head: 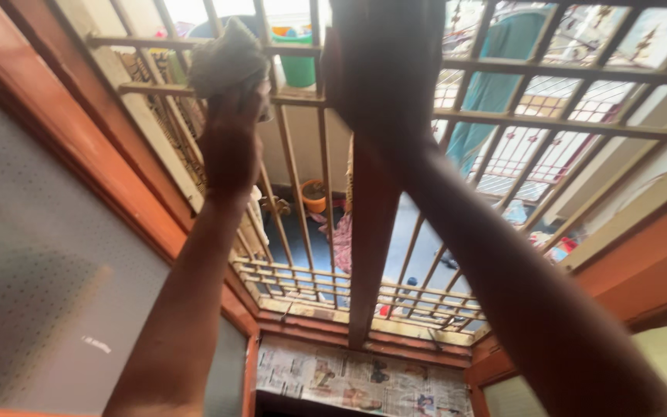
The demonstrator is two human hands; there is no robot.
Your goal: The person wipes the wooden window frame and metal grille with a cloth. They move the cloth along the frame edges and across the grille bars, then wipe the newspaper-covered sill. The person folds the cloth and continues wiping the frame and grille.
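My left hand [231, 143] is raised to the window grille [565, 123] and presses a crumpled grey cloth [228, 60] against its upper horizontal bars. My right hand [384, 69] is up too, dark against the light, gripping the vertical wooden mullion [368, 255] near the top of the window. Both forearms stretch up from the bottom of the head view. The fingers of the right hand are hard to make out in shadow.
The window has an orange-brown wooden frame [117, 193] with a frosted pane [32, 255] at the left. Newspaper sheets [357, 378] line the sill. Beyond the bars are a green bucket [299, 66], an orange pot [314, 194] and a hanging teal cloth [496, 77].
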